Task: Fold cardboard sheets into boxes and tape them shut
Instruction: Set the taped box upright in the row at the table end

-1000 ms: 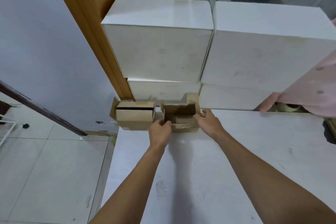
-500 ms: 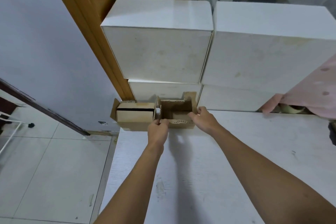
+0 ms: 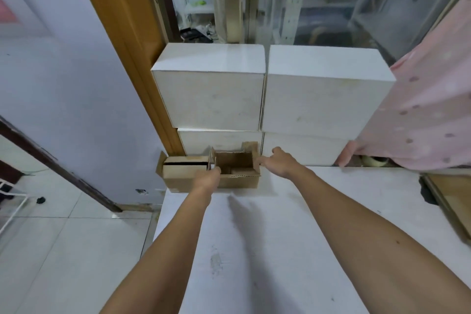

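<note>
A small brown cardboard box (image 3: 239, 181) stands open-topped at the far left of the white table (image 3: 267, 237), its flaps up. My left hand (image 3: 207, 180) grips its near left corner. My right hand (image 3: 276, 163) pinches the box's right flap. A second small cardboard box (image 3: 178, 176) sits just to its left at the table's corner, with a side flap sticking out.
Large white boxes (image 3: 211, 102) are stacked two high behind the small boxes, against a wooden door frame (image 3: 127, 33). A tape roll (image 3: 374, 160) lies under a pink cloth (image 3: 420, 122) at the right. The tiled floor drops off left of the table.
The open box has been pushed farther back towards the white boxes and next to the left box. Both hands stayed on it, and my view has tilted up.
</note>
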